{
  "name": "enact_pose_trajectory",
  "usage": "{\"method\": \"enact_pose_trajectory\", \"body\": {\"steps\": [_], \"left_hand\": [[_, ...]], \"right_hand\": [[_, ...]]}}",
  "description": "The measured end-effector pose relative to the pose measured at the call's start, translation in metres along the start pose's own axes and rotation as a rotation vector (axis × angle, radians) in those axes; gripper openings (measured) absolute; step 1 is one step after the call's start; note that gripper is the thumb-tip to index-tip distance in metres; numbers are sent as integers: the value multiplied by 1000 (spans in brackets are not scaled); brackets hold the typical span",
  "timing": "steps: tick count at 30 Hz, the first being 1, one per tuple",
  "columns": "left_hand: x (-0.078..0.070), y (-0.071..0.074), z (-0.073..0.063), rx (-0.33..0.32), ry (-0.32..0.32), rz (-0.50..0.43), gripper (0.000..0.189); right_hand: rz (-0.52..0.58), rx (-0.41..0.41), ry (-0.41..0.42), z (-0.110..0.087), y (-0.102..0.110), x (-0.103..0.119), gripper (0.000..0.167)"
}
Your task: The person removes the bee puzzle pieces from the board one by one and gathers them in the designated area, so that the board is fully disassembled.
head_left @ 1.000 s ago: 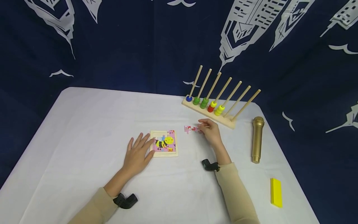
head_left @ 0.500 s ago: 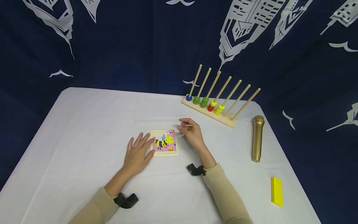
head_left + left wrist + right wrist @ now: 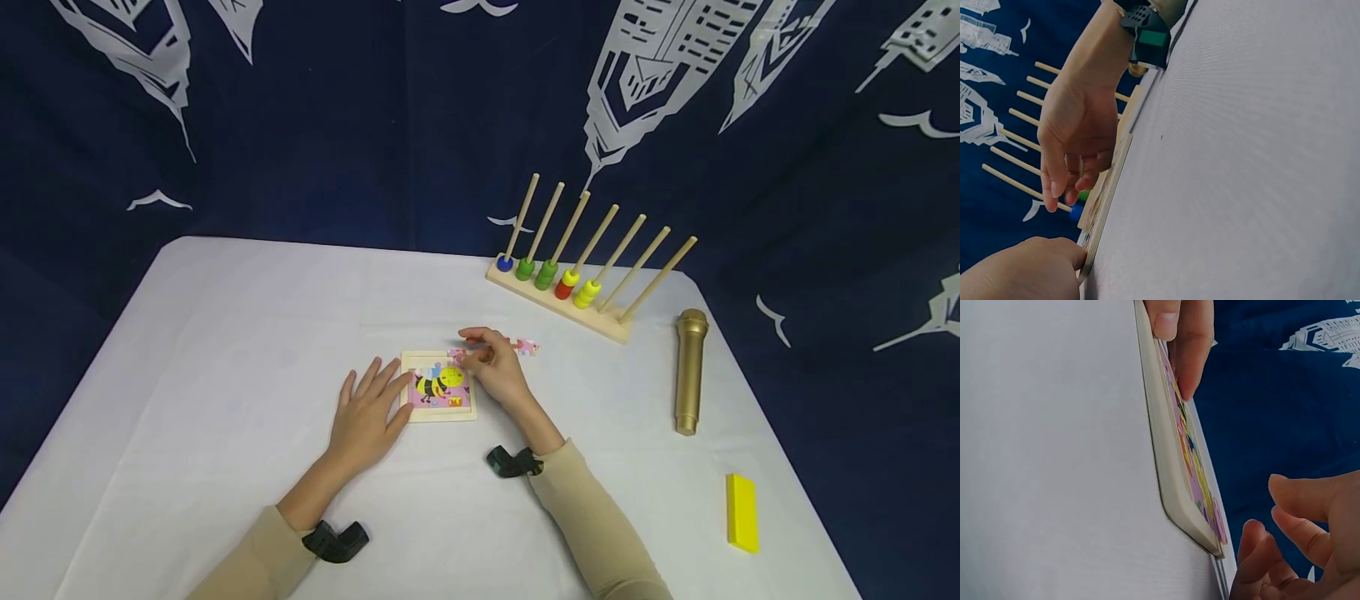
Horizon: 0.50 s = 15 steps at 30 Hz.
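Note:
A small wooden bee jigsaw puzzle (image 3: 442,387) in a pale frame lies on the white table. The spread fingers of my left hand (image 3: 369,417) rest on the frame's left edge; in the right wrist view, the left thumb (image 3: 1165,325) lies on its border. My right hand (image 3: 495,371) hovers at the top right corner, fingers loosely bent. Thumb and fingertips stand apart with nothing between them in the right wrist view. A pink puzzle piece (image 3: 1220,522) sits slightly raised at that corner. Loose pink pieces (image 3: 525,346) lie just beyond the right hand, partly hidden by it.
A wooden peg rack (image 3: 558,304) with coloured beads stands at the back right. To its right lie a gold microphone (image 3: 691,372) and, nearer, a yellow block (image 3: 742,513). A dark blue printed cloth (image 3: 315,125) hangs behind the table.
My right hand has moved left from the loose pink pieces to the puzzle's top right corner, uncovering part of those pieces. My left hand has stayed on the frame.

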State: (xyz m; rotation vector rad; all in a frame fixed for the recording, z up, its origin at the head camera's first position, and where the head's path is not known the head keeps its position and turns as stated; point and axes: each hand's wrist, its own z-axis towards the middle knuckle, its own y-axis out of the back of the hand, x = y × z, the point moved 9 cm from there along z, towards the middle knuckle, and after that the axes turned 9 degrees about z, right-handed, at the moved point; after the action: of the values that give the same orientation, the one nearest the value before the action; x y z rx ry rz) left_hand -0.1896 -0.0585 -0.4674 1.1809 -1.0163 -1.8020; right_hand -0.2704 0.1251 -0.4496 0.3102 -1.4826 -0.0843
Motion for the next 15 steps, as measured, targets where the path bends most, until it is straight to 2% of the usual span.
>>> {"method": "enact_pose_trajectory", "body": {"steps": [15], "left_hand": [[0, -1, 1, 29, 0, -4, 47]], "right_hand": [[-83, 7, 46, -3, -6, -3, 33]]}}
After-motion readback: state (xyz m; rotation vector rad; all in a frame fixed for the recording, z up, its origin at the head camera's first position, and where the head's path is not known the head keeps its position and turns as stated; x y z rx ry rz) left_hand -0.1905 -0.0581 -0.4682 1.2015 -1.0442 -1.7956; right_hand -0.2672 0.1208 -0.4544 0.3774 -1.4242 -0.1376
